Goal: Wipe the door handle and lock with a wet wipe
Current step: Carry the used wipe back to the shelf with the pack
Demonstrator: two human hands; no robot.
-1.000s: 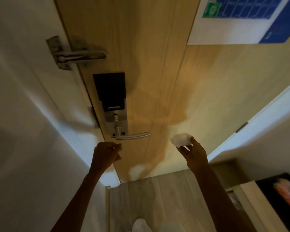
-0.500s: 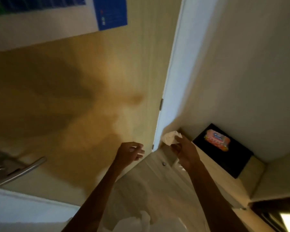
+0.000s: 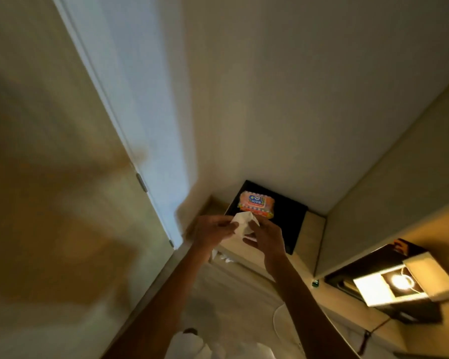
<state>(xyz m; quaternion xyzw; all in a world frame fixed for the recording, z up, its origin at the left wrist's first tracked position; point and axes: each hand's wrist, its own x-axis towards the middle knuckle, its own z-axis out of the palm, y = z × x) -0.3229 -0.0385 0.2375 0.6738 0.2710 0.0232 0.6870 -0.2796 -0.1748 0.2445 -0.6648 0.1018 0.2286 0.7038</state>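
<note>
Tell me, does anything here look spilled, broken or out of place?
Nothing stands out. Both hands, left hand and right hand, hold a crumpled white wipe between them, and the wipes pack lies flat on the dark shelf top. The blur hides finer detail.

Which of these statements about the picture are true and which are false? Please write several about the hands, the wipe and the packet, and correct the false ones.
1. Both hands hold the white wipe. True: the left hand and the right hand each grip it.
2. The pink wipes packet lies on the floor. False: it lies on a black surface beyond the hands.
3. The door handle is in view. False: no handle shows; only the door's hinge side is visible.
4. The packet is closed in the right hand. False: neither hand touches it.
5. A lit lamp shows at the lower right. True.
</note>
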